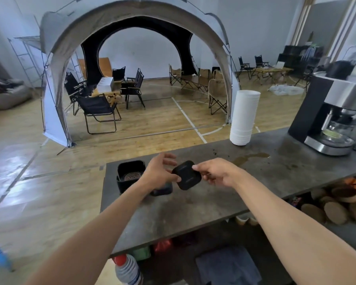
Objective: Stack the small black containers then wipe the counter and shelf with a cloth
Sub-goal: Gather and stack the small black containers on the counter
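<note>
A small black container (pixel 187 175) hangs tilted above the grey counter (pixel 193 204), bottom side toward me. My right hand (pixel 216 172) pinches its right edge between thumb and fingers. My left hand (pixel 159 171) touches its left edge with the thumb, the other fingers spread loosely above it. Under my left hand another small black container (pixel 161 190) sits on the counter, partly hidden. A taller black square holder (pixel 130 175) stands at the counter's far left corner, with a patterned round disc inside. A folded grey cloth (pixel 227 266) lies on the shelf below.
A brown liquid spill (pixel 249 158) and dark specks stain the counter's far side. A stack of white cups (pixel 244 117) stands at the back edge. An espresso machine (pixel 333 116) fills the right end. Bottles, packets and wooden discs crowd the lower shelf.
</note>
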